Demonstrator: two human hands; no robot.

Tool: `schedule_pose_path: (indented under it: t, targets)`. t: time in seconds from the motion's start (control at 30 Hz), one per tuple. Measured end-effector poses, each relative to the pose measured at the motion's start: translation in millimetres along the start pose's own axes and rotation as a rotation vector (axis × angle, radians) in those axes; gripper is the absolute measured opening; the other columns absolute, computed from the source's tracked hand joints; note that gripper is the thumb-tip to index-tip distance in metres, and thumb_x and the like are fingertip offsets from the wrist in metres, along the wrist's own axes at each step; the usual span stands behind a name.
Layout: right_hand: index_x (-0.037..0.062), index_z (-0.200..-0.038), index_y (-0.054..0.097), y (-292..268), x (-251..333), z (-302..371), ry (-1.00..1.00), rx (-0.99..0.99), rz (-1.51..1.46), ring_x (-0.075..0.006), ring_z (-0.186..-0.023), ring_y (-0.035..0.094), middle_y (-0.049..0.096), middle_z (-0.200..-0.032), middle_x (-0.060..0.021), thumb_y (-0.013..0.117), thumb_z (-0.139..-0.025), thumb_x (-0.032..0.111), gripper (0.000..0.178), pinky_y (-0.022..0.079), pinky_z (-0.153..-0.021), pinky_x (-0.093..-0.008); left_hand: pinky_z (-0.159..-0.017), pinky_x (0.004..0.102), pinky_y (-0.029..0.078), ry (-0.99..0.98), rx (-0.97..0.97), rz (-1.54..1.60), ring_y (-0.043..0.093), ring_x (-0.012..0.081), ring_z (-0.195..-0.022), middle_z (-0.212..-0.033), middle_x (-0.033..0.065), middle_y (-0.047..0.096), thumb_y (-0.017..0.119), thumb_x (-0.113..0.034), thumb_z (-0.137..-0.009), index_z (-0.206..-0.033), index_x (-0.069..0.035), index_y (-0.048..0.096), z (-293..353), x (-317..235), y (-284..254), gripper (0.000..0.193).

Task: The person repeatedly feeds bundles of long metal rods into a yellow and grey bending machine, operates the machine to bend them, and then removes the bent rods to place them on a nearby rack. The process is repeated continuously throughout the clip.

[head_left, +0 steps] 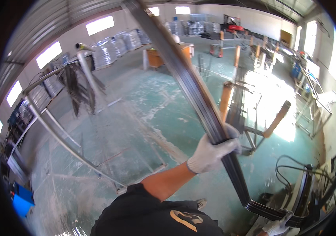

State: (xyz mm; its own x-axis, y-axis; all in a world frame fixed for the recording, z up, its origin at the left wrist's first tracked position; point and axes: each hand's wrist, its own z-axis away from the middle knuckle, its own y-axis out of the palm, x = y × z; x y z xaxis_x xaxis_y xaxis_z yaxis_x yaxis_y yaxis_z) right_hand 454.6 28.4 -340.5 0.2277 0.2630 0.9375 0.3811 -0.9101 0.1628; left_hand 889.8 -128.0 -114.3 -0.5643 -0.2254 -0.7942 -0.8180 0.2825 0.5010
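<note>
Beyond the hands [214, 152], a worn green floor [156, 114] is seen, brightly lit by a patch of sunlight [285, 96] farther to the right. A grey metal rack [88, 72] is placed off to their left, and a blue box [23, 202] is seen farther left. Silvery wrapped stacks [105, 53] are lined up well beyond the hands, below bright windows [100, 25]. Straight ahead, an orange-brown desk [155, 59] is seen, with a red forklift [235, 27] parked farther off. Brown posts [277, 119] are mounted ahead to the right, one tilted.
</note>
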Motion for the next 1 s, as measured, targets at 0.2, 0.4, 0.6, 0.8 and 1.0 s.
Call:
schedule_pose_path:
  t: [0.2,0.4,0.6,0.8,1.0]
  targets:
    - [-0.0054,-0.121,0.071,167.4,82.3,67.9,0.134,0.248,-0.276,-0.0248,-0.083,0.071,0.074,-0.099,-0.0125,0.072,-0.109,0.018,0.026,0.061,-0.076,-0.0388,-0.083,0.0487,0.066,0.202,-0.427,-0.041,0.080,0.0331,-0.090,-0.094,0.0159,0.077,0.076,-0.001,-0.095,-0.120,-0.001,0.067,79.5,-104.9,-123.8,0.026]
    - [-0.0029,-0.122,0.070,338.6,229.2,120.1,-0.036,0.619,-0.290,-0.0162,-0.078,0.067,0.071,-0.093,-0.0065,0.074,-0.110,0.023,0.028,0.057,-0.069,-0.0315,-0.083,0.0478,0.066,0.472,-0.642,0.013,0.077,0.0327,-0.087,-0.092,0.0158,0.075,0.070,-0.002,-0.096,-0.119,-0.002,0.066,100.6,-195.8,-235.2,0.024]
    - [0.0016,-0.121,0.071,583.4,423.4,224.7,-0.796,0.731,-0.165,-0.0215,-0.085,0.068,0.070,-0.097,-0.0077,0.072,-0.103,0.023,0.028,0.057,-0.077,-0.0397,-0.107,0.0472,0.053,0.753,-0.638,-0.032,0.071,0.0314,-0.109,-0.110,0.0165,0.075,0.066,-0.017,-0.103,-0.111,0.001,0.072,110.9,-335.3,-398.5,0.021]
    - [0.0062,-0.120,0.071,610.5,485.7,446.0,-1.277,0.973,-0.730,-0.0268,-0.092,0.068,0.070,-0.102,-0.0089,0.070,-0.096,0.023,0.030,0.057,-0.085,-0.0478,-0.132,0.0580,0.037,0.778,-0.286,0.080,0.055,0.0378,-0.146,-0.153,0.0221,0.063,0.063,-0.023,-0.108,-0.148,0.006,0.060,134.3,-377.1,-474.8,0.050]
    - [0.0070,-0.124,0.073,588.2,245.8,504.2,-0.924,1.706,-0.584,-0.0315,-0.100,0.073,0.075,-0.108,-0.0129,0.075,-0.093,0.022,0.034,0.060,-0.091,-0.0499,-0.102,0.0412,0.053,0.517,-0.457,-0.326,0.065,0.0268,-0.113,-0.130,0.0125,0.068,0.074,-0.034,-0.105,-0.146,-0.003,0.064,110.8,-258.9,-451.7,0.053]
